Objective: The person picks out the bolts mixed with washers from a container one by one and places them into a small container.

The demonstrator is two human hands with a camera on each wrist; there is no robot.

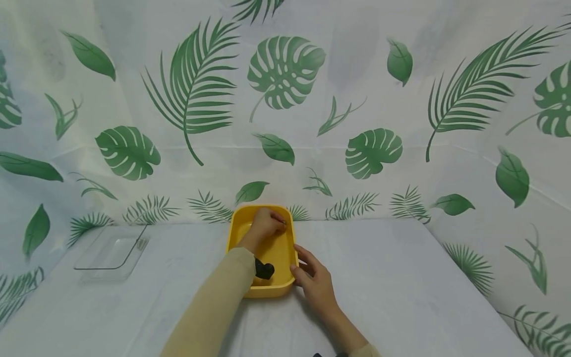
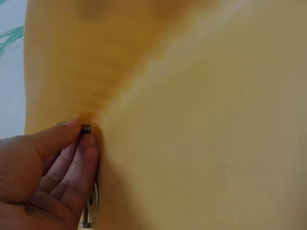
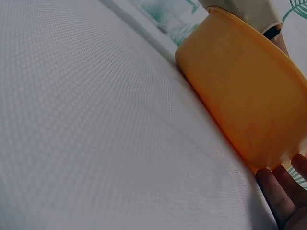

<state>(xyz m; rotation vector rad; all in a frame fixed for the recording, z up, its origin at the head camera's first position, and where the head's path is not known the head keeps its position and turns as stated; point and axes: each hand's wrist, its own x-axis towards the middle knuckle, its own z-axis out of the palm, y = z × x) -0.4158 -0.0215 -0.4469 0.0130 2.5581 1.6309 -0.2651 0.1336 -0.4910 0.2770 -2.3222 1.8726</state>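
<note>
Small bolt in a light pinch at the tray's far right corner

The left thumb and fingertips are drawn together on a small dark bolt [image 2: 86, 129], with one end poking out past the thumb; the pinch leaves no visible gap around it. That makes for a slim hold: if the thumb rolled, the bolt could twist out and drop to the floor of the yellow tray [image 1: 269, 292]. Beneath the fingers of the left hand [image 1: 267, 223], against the tray, sit a flat metal piece [image 2: 94, 201] and a thin pin [image 2: 86, 224] (whether the fingers touch either one, I cannot tell). A careless sweep there might knock both pieces loose or tangle them.

The right hand [image 1: 315, 282] has its fingers fairly straight, with the tips against the tray's right side near the rim. They touch rather than wrap it, so a hard push by the left hand could slide the tray. The left sleeve [image 1: 214, 302] crosses the tray's near left rim, with a black piece [image 1: 265, 270] at its cuff, probably the wrist camera; either might catch that edge.

Under all this lies a white tablecloth [image 1: 379, 277], finely textured close up. Well off to the left stands a clear glass container [image 1: 100, 268]. Behind and at the sides hangs a pale curtain [image 1: 321, 163] printed with green leaves, creased across its width.
</note>
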